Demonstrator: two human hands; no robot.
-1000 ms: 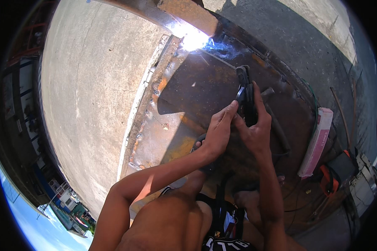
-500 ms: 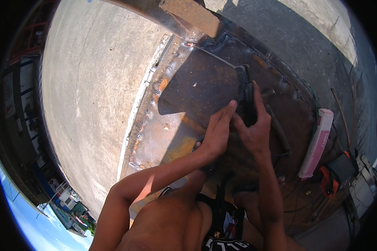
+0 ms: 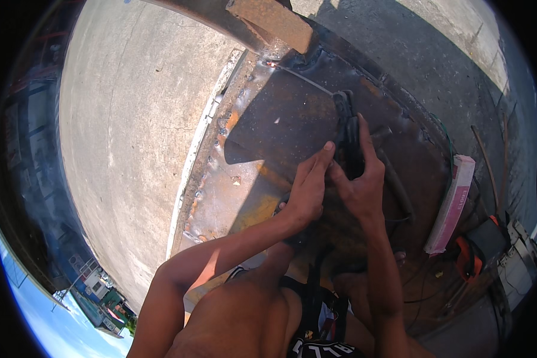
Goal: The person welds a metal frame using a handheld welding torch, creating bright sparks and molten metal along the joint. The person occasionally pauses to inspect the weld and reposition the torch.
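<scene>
A black welding electrode holder (image 3: 347, 134) is gripped in my right hand (image 3: 364, 182), the fingers closed around its handle. From its jaw a thin welding rod (image 3: 304, 79) runs up and left. The rod's tip glows orange at the corner of a rusty steel plate (image 3: 280, 119), close to a rusty steel bar (image 3: 271, 24). My left hand (image 3: 311, 185) has its fingers stretched out, and their tips meet my right thumb beside the holder. No tool shows in the left hand. My feet are partly hidden beneath my arms.
A long pink-and-white box (image 3: 452, 206) lies right of the plate. Near it are a black-and-orange item (image 3: 474, 250) and a thin rusty rod (image 3: 486, 161). A thick black cable (image 3: 398, 185) curves beside my right forearm. A white-edged strip (image 3: 200, 140) borders the concrete floor (image 3: 137, 119).
The holder's jaw end has shifted slightly left and catches more light. The glow at the rod tip looks smaller and redder. Both hands have barely moved.
</scene>
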